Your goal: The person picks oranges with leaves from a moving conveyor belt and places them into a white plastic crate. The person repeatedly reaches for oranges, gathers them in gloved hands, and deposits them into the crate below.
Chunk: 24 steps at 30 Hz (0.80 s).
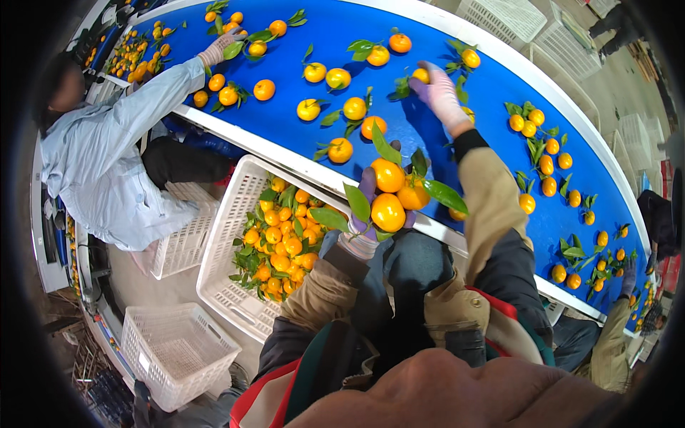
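My left hand, in a purple and white striped glove, holds a bunch of leafy orange mandarins above the near edge of the blue conveyor belt. My right hand, gloved alike, reaches over the belt with its fingers around a mandarin. Several mandarins with green leaves lie on the belt to the left of my right hand, and more lie farther along to the right. Below my left hand, to its left, a white plastic crate holds many leafy mandarins.
A co-worker in a light blue jacket reaches over the belt at left. Another person's gloved hand is at the far right. A white crate stands at lower left, and more crates stand beyond the belt.
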Each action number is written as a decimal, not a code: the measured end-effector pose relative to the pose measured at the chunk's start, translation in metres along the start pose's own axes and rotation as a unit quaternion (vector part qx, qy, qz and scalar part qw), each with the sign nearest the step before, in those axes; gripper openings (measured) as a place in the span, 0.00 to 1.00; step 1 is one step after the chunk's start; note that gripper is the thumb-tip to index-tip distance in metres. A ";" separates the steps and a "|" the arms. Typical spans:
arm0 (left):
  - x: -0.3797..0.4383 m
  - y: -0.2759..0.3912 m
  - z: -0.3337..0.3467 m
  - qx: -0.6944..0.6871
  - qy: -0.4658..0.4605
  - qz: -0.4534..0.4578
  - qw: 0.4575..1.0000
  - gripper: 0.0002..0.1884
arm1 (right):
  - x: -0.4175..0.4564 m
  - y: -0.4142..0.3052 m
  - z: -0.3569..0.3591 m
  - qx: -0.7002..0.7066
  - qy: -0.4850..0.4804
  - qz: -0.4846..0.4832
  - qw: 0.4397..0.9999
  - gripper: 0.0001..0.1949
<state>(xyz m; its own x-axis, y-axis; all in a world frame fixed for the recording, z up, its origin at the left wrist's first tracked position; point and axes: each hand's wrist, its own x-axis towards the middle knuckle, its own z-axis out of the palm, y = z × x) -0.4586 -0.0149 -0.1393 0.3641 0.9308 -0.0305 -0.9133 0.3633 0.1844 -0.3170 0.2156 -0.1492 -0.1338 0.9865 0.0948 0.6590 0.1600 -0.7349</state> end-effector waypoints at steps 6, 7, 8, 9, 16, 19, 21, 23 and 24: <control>-0.002 0.020 -0.007 0.040 0.082 -0.024 0.996 0.35 | -0.132 -0.037 -0.035 0.413 -0.127 0.027 0.901 0.23; -0.003 0.023 -0.011 0.048 0.055 -0.028 0.997 0.36 | -0.148 -0.042 -0.034 0.365 -0.159 0.037 0.917 0.24; -0.004 0.026 -0.016 0.068 0.035 -0.035 0.997 0.37 | -0.161 -0.048 -0.032 0.238 -0.158 -0.038 0.958 0.26; -0.005 0.029 -0.020 0.075 0.019 -0.045 0.996 0.36 | -0.169 -0.052 -0.033 0.292 -0.146 -0.053 0.944 0.26; -0.013 0.067 -0.021 0.268 -0.136 0.100 0.949 0.38 | -0.175 -0.072 -0.016 0.373 -0.124 -0.095 0.914 0.29; -0.046 0.110 -0.024 0.029 0.013 0.028 0.999 0.36 | -0.180 -0.069 -0.002 0.342 -0.071 -0.096 0.932 0.28; -0.088 0.145 -0.039 0.074 0.095 0.127 0.985 0.38 | -0.189 -0.063 0.008 0.276 -0.096 -0.095 0.952 0.27; -0.133 0.186 -0.063 0.167 0.079 0.147 0.972 0.37 | -0.199 -0.057 0.020 0.241 -0.072 -0.093 0.963 0.24; -0.154 0.196 -0.075 0.234 0.256 0.146 0.927 0.32 | -0.204 -0.056 0.026 0.206 -0.093 -0.080 0.971 0.23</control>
<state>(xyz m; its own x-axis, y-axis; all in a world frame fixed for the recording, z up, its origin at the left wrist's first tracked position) -0.7078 -0.0842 -0.1721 -0.1294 0.9271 -0.3518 -0.7362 0.1479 0.6604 -0.3455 0.0048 -0.1450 -0.3669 0.9204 0.1354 0.2723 0.2454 -0.9304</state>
